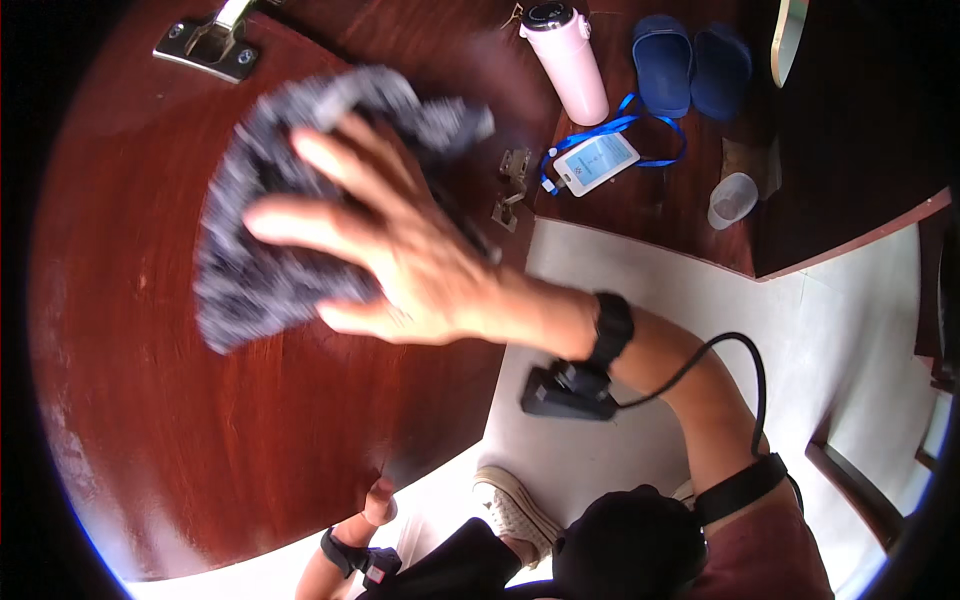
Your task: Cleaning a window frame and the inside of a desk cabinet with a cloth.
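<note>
My right hand point(390, 240) is spread over a crumpled black, grey and white cloth point(247, 277), pressing it against a reddish-brown wooden cabinet door point(187, 435). The hand and cloth are blurred. At the door's near edge, the thumb of my left hand point(380, 502) shows over the wood, while the fingers are hidden behind it. Metal concealed hinges are at the door's upper left point(206, 49) and beside the cabinet point(511, 187).
Inside the cabinet lie a pink tumbler point(566, 71), blue slippers point(664, 67), a badge holder point(598, 163) on a blue lanyard point(664, 163), and a small clear plastic cup point(732, 200). A cable point(739, 337) loops beside my right arm. Below is pale floor point(600, 465) with my shoe point(514, 502).
</note>
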Demonstrator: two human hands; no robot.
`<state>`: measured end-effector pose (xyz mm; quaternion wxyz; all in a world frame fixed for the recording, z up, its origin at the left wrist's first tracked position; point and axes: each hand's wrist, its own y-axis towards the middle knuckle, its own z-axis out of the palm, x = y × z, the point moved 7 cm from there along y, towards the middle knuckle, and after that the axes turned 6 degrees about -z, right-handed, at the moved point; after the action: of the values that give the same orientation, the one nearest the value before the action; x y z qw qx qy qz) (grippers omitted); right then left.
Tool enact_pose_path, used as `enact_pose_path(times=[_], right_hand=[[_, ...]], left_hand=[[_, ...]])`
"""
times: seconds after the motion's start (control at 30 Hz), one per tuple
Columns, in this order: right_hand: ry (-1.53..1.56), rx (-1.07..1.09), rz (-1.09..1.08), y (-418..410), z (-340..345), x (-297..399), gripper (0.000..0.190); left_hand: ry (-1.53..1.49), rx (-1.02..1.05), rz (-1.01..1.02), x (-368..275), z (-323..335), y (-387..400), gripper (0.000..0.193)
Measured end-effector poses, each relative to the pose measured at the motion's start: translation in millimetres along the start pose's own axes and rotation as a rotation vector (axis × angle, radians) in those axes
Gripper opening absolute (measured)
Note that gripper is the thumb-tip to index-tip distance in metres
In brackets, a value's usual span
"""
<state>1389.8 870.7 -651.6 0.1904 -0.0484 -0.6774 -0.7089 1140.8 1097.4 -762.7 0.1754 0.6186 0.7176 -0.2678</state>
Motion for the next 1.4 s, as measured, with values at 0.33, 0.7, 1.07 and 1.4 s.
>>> enact_pose_path(times=[0.33,0.7,1.07,1.4], right_hand=[[-0.053,-0.120,0.138,-19,-3,-9,0.051],[0.016,0.014,0.294,-66,-3,-13,0.057],[0.095,0.139,0.718,-252,43,15,0.076],[-0.086,-0.205,0.665,-116,-16,-61,0.064]], left_hand=[[-0.009,-0.030,-0.012,17,1,-8,0.043],[-0.270,-0.022,0.010,-28,4,7,0.050],[-0.502,-0.004,0.014,-38,8,13,0.057],[-0.660,-0.001,0.036,-57,20,30,0.064]])
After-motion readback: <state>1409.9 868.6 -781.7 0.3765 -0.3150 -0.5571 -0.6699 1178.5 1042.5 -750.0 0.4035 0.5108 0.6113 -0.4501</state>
